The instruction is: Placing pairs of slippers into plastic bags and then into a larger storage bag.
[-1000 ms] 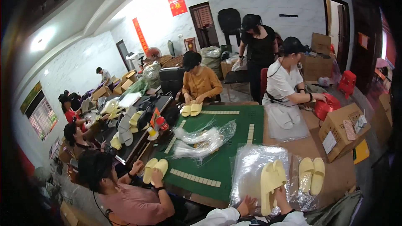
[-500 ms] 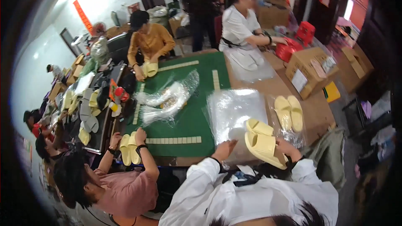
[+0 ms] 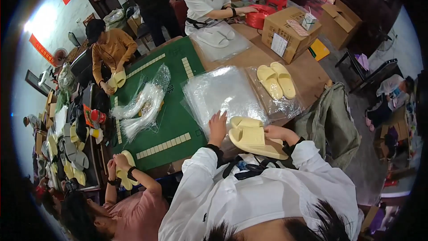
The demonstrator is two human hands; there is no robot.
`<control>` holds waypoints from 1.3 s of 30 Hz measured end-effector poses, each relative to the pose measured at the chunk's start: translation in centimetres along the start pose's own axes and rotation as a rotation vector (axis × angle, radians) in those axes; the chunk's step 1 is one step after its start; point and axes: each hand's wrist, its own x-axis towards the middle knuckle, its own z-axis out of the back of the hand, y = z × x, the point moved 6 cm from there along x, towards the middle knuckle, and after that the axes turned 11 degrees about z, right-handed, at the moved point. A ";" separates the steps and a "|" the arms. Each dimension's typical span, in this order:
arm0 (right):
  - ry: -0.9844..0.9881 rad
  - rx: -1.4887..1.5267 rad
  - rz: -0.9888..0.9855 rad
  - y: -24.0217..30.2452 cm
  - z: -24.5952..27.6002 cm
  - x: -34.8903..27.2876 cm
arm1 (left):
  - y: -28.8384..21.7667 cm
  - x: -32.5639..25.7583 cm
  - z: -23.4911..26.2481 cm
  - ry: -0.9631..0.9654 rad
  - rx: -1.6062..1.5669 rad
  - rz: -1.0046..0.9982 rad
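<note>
My right hand grips a pair of pale yellow slippers at the table's near edge, one slipper overlapping the other. Just left of them, my left hand has its fingers stretched out over the near edge of a stack of clear plastic bags. Nothing is held in it; whether the fingertips press on the top bag I cannot tell. Beyond the held pair, another pair of yellow slippers lies on a clear bag at the right of the stack.
A green mat carries rows of pale tiles and a bundle of clear plastic strips. Co-workers handle slippers at the left and far sides. A cardboard box stands far right; a grey-green sack is right of me.
My view has swung to the right. My left hand has gone from curled fingers to spread fingers over the bags. The slippers have stayed in my right hand.
</note>
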 end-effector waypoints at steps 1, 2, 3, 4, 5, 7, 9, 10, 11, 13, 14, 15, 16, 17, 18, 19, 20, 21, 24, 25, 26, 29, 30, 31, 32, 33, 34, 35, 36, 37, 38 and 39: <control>-0.131 -0.126 0.006 -0.4 0.6 0.1 | -0.4 -0.1 0.1 -0.003 -0.042 -0.016; -0.258 -0.253 0.013 -0.7 1.2 0.3 | -0.7 -0.4 0.2 -0.007 -0.040 -0.011; -0.368 -0.282 0.013 -1.6 1.8 0.2 | -2.3 -0.8 0.6 -0.037 -0.006 -0.090; -0.362 -0.285 0.017 -2.7 1.4 0.8 | -3.4 -1.2 1.0 -0.078 0.030 -0.159; -0.492 -0.365 0.100 -3.0 1.7 1.1 | -3.8 -1.5 0.9 -0.049 0.002 -0.149; -0.642 -0.561 0.049 -1.8 2.0 1.1 | -4.4 -2.2 0.8 -0.040 0.015 -0.163; -0.682 -0.644 0.008 0.1 1.7 2.1 | -4.8 -2.5 0.6 0.022 -0.050 -0.189; -0.724 -0.722 -0.037 0.8 1.5 2.5 | -5.0 -2.5 0.7 0.017 -0.048 -0.186; -0.709 -0.769 -0.020 1.8 1.3 3.3 | -5.3 -2.4 0.4 0.094 -0.118 -0.163; -0.763 -0.799 -0.034 1.9 1.5 4.2 | -7.2 -2.4 1.3 0.218 -0.267 -0.226; -0.812 -0.829 -0.048 1.9 1.8 4.5 | -7.9 -2.4 1.7 0.217 -0.265 -0.233; -0.898 -0.895 0.085 2.8 1.1 4.9 | -8.3 -2.9 2.0 0.228 -0.196 -0.234; -0.896 -0.898 0.112 3.0 0.6 5.6 | -8.3 -2.9 2.2 0.228 -0.125 -0.236; -0.911 -0.936 0.126 3.4 0.0 6.1 | -7.7 -3.4 1.5 0.194 -0.119 -0.287; -0.949 -0.973 0.133 3.5 0.2 6.4 | -8.3 -3.5 1.7 0.270 -0.062 -0.306; -0.955 -0.944 0.165 2.0 0.5 7.2 | -8.8 -3.7 1.6 0.256 -0.140 -0.259; -0.965 -0.916 0.194 -0.7 1.1 8.6 | -9.3 -3.7 1.0 0.268 -0.040 -0.332; -0.966 -0.511 0.242 -4.1 1.9 10.2 | -9.8 -4.0 1.3 0.219 -0.173 -0.350; -0.860 -0.536 0.206 -3.2 2.1 13.1 | -9.3 -4.7 2.2 0.222 -0.301 -0.329; -0.772 -0.962 0.095 -1.3 1.1 12.9 | -8.8 -4.7 2.4 0.207 -0.290 -0.324; -0.670 -1.378 -0.036 -0.2 0.4 12.9 | -8.5 -4.5 2.4 0.188 -0.242 -0.319; -0.743 -1.227 0.063 -0.3 0.9 12.2 | -6.7 -4.3 1.9 0.161 -0.132 -0.217; -0.782 -1.152 0.106 0.0 0.9 11.8 | -5.6 -4.0 1.6 0.146 -0.077 -0.125; -0.678 -1.104 0.043 2.5 0.4 10.5 | -4.4 -3.9 1.2 0.092 -0.014 -0.079; -0.621 -1.019 -0.001 0.6 0.0 11.1 | -3.5 -4.4 0.6 0.094 -0.004 -0.082; -0.577 -0.931 -0.048 -1.3 -0.1 10.9 | -2.3 -4.5 0.3 0.015 0.035 0.052; -0.529 -0.792 -0.001 -1.5 -0.8 9.9 | -1.6 -4.2 0.8 -0.062 0.072 0.187; -0.445 -0.773 -0.063 -3.5 -1.3 10.0 | -1.0 -4.2 0.7 0.013 0.059 0.279; -0.361 -0.753 -0.124 -5.0 -2.0 10.1 | -0.6 -4.0 0.5 0.021 0.067 0.263; -0.367 -0.744 -0.123 -4.9 -2.2 10.3 | 0.5 -4.5 -0.4 0.097 -0.045 0.290; -0.312 -0.760 -0.086 -4.6 -2.7 10.6 | 1.5 -4.6 -1.2 0.173 -0.157 0.318; -0.261 -0.775 -0.057 -4.6 -3.0 10.5 | 2.0 -4.4 -2.1 0.293 -0.077 0.377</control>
